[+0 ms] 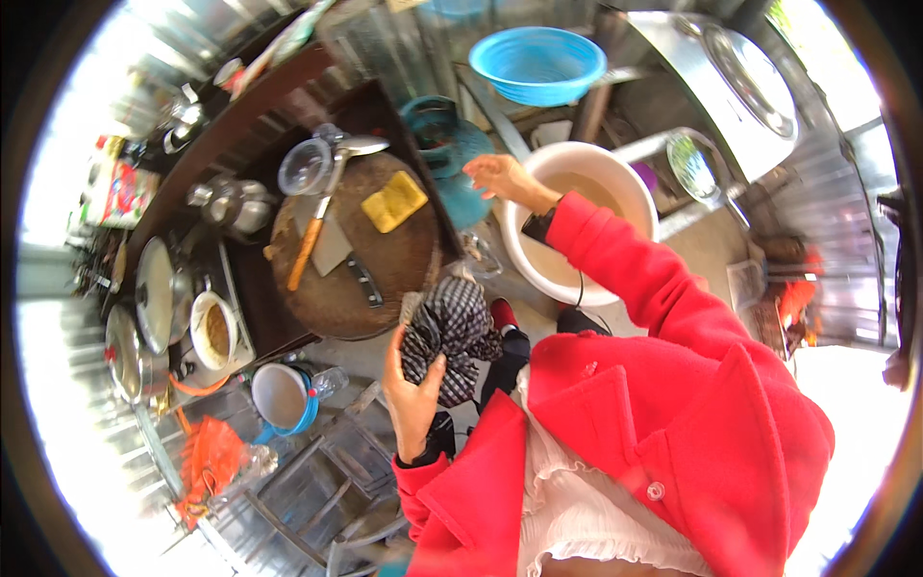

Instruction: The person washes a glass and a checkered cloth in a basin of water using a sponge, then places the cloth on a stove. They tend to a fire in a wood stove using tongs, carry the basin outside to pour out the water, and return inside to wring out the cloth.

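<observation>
My left hand [412, 389] grips a bunched black-and-white checkered cloth [458, 324], thumb across its near side. The cloth is gathered into folds, close to the rim of a round wooden chopping board [393, 278]. My right hand [510, 180] reaches out with bent fingers and nothing visible in it. Beneath that wrist stands a white tub [652, 209] of cloudy water, and past the fingertips is a teal gas cylinder [465, 198]. On the board lie a cleaver [328, 245], a black-handled knife [364, 280], an orange-handled ladle [314, 234] and a yellow sponge cloth [394, 202].
A blue basin [537, 65] rests on a metal frame behind the tub. Left of the board are a clear plastic bowl [304, 167], a steel kettle [238, 205] and a white enamel pot [214, 330]. Lower down stand a bucket [280, 397] and a metal-framed stool [339, 469].
</observation>
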Action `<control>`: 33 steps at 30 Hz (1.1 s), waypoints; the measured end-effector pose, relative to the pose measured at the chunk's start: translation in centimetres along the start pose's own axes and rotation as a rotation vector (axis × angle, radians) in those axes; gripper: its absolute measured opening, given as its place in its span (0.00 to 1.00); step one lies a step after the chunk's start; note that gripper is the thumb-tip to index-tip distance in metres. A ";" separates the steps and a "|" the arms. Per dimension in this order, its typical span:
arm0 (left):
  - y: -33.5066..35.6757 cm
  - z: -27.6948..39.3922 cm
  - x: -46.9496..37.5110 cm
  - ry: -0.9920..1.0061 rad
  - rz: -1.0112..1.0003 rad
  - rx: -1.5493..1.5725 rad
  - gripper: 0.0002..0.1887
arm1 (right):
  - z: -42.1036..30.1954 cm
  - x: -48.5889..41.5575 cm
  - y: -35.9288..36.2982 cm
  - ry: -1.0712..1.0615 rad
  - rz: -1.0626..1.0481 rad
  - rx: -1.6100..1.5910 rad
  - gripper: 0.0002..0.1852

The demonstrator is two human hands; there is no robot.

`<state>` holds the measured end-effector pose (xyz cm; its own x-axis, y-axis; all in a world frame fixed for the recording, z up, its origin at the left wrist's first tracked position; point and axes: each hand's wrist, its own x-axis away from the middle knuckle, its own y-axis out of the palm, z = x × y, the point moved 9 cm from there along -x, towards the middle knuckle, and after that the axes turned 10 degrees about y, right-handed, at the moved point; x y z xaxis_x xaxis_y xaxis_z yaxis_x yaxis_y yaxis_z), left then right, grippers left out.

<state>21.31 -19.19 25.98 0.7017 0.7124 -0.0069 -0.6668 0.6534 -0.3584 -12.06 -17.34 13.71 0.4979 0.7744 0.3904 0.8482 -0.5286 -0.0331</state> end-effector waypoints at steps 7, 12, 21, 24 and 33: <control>9.9 8.2 -5.5 0.274 -0.242 0.177 0.29 | 3.9 15.0 -19.8 0.092 0.440 -0.072 0.15; 21.0 8.6 -8.8 0.610 -0.358 -0.027 0.33 | 8.3 21.4 -24.0 0.182 0.543 -0.134 0.14; 34.1 -5.0 -9.7 0.125 -0.995 -0.864 0.45 | 10.5 17.1 -16.4 0.247 0.219 0.846 0.28; 36.4 -7.1 -9.0 -0.014 -1.031 -0.967 0.45 | 11.6 14.2 -12.8 0.148 0.084 1.321 0.35; 38.9 -13.1 -10.2 -0.177 -1.014 -1.081 0.43 | 17.2 8.2 -11.7 0.108 0.077 1.534 0.28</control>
<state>-8.52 -4.43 -0.10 0.6494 0.1559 0.7443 0.6327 0.4323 -0.6425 -14.85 1.17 1.48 0.5902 0.6988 0.4041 0.2200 0.3423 -0.9135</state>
